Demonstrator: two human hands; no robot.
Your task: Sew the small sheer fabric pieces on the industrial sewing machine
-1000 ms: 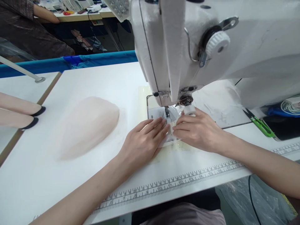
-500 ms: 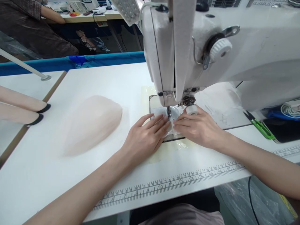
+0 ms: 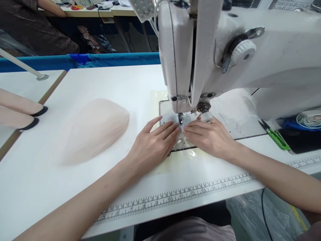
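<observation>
A white sewing machine (image 3: 175, 60) stands over a metal needle plate (image 3: 185, 144). Just in front of its presser foot (image 3: 180, 118), my left hand (image 3: 156, 142) lies palm down, fingers stretched out and tips close to the foot. Opposite it, my right hand (image 3: 210, 136) lies with extended fingers low on the plate, by the white knob (image 3: 207, 116). A small pale, sheer piece (image 3: 185, 119) shows between the fingertips at the foot; most of it is hidden. On the left of the table lies a thin beige fabric cup shape (image 3: 100, 130).
A printed ruler (image 3: 170, 199) runs along the table's front edge. Green thread snips (image 3: 277, 139) and a dark flat object (image 3: 301, 139) lie at right. Two beige, dark-tipped rolls (image 3: 21, 108) lie left. Beyond the blue cloth edge (image 3: 120, 58), a person's arm (image 3: 54, 7) rests on another table.
The view has shifted slightly. Both hands stay by the presser foot, the right a little closer to the left. Less of the shiny pale piece shows between them.
</observation>
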